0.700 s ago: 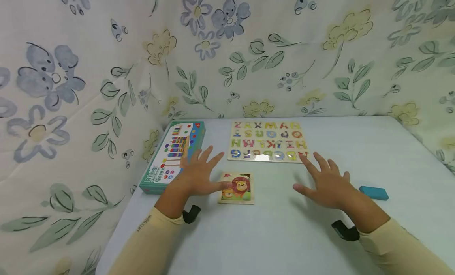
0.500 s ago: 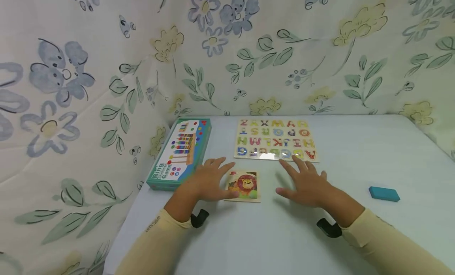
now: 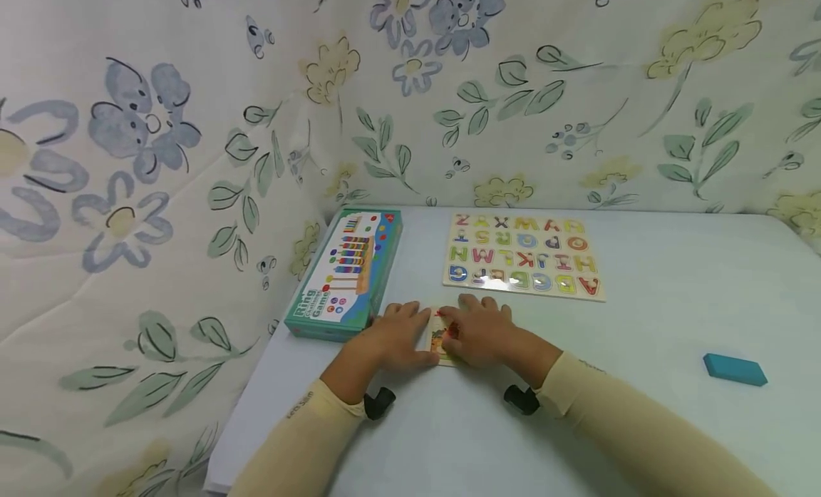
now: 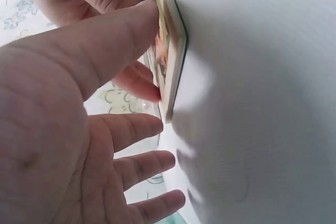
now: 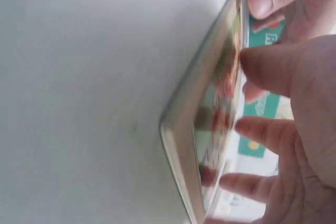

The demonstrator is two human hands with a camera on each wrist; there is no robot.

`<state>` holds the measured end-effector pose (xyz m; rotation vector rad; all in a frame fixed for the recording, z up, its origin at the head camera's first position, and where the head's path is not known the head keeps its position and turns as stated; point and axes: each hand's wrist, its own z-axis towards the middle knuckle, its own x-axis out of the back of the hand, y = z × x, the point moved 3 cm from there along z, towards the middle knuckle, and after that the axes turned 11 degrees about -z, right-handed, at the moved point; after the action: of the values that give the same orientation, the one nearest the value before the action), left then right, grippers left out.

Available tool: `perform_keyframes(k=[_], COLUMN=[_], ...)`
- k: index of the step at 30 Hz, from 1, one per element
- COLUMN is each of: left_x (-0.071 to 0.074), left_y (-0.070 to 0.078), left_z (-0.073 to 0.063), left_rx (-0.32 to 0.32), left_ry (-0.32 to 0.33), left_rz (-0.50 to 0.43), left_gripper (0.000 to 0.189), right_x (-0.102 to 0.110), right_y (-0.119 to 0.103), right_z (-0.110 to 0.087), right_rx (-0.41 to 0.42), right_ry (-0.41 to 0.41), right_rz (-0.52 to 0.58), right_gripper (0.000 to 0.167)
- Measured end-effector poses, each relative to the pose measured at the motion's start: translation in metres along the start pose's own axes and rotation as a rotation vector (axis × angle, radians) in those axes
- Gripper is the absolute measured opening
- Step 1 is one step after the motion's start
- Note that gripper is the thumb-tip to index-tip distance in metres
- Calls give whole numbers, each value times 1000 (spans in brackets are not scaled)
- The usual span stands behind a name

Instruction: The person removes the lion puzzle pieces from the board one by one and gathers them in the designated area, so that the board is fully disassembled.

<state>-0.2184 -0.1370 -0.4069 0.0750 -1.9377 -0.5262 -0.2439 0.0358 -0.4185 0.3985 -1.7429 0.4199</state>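
Observation:
The small wooden lion puzzle (image 3: 438,339) lies flat on the white table, mostly covered by the hands in the head view. My left hand (image 3: 402,340) is at its left side, with the thumb (image 4: 142,22) at the puzzle's edge and the other fingers loosely straight. Over the right part of the picture is my right hand (image 3: 481,333). Its fingertips meet or nearly meet the picture face in the right wrist view; exact contact is hard to tell. The puzzle's pale wooden rim (image 5: 181,156) shows there.
Behind the left hand lies a green ring game box (image 3: 346,269). An alphabet board (image 3: 522,254) with coloured letters is farther back. Far to the right sits a teal block (image 3: 735,369). Floral cloth (image 3: 500,126) hangs behind and left of the table.
My right hand has moved left and down onto the lion puzzle. My left hand has lowered to the puzzle's left edge. The head view has shifted, moving the scene rightward.

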Motion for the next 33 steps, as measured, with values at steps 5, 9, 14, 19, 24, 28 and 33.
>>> perform_keyframes(k=[5,9,14,19,24,28,33], left_x=[-4,-5,-3,-3,-3,-2,-2], left_y=[-4,-6,-7,-5,-5,-6,-5], left_z=[6,11,12,13,14,14,14], left_rx=[3,4,17,26,27,34,28], left_ry=[-7,-12,-8,-10,-15,-15,-15], left_rz=[3,18,1,-26,-30,-28,-23], left_gripper=[86,87,87,88,88,88,88], right_x=[1,4,11,14,16,17,18], right_y=[-6,-7,-7,-7,-5,-4,10], right_z=[6,14,26,29,30,29,21], right_rx=[22,34,44,12,-21,-27,-6], right_ry=[42,38,10,-2,18,57,109], right_rz=[-28,38,86,92,148,295,436], right_gripper=[58,57,56,60,51,21,11])
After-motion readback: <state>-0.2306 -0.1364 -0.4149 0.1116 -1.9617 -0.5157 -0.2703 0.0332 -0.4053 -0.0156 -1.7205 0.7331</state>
